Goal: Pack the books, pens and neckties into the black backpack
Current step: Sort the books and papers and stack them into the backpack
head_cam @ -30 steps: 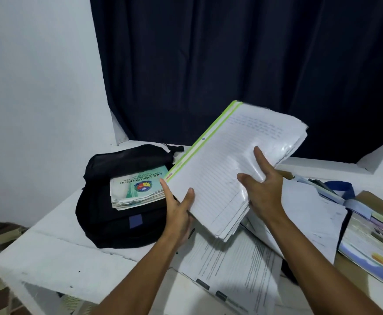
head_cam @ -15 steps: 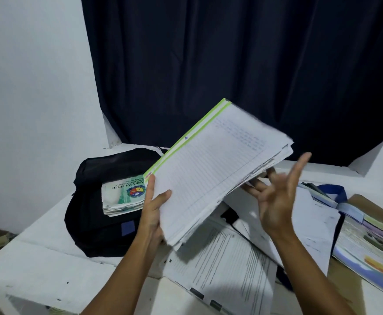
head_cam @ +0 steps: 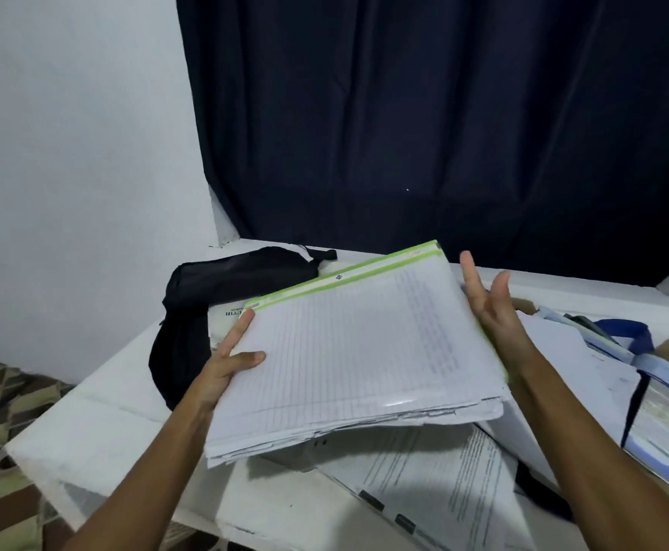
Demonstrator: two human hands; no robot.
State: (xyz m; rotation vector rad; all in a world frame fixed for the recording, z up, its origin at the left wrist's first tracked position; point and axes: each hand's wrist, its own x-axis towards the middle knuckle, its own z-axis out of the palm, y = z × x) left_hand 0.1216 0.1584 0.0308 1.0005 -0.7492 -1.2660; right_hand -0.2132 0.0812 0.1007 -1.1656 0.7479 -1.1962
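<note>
Your left hand (head_cam: pixel 221 361) pinches the paper-stuffed folder (head_cam: pixel 360 347) beside the black backpack (head_cam: pixel 213 288); your right hand (head_cam: pixel 491 308), fingers spread, barely steadies it, so loose sheets could slide out.

The folder (head_cam: pixel 364 344) is clear glossy plastic over lined paper – a highlight shows near its lower edge. The backpack (head_cam: pixel 189 312) is matt black cloth, the curtain (head_cam: pixel 444 133) dark matt cloth, the desk (head_cam: pixel 98 427) matt white.
</note>
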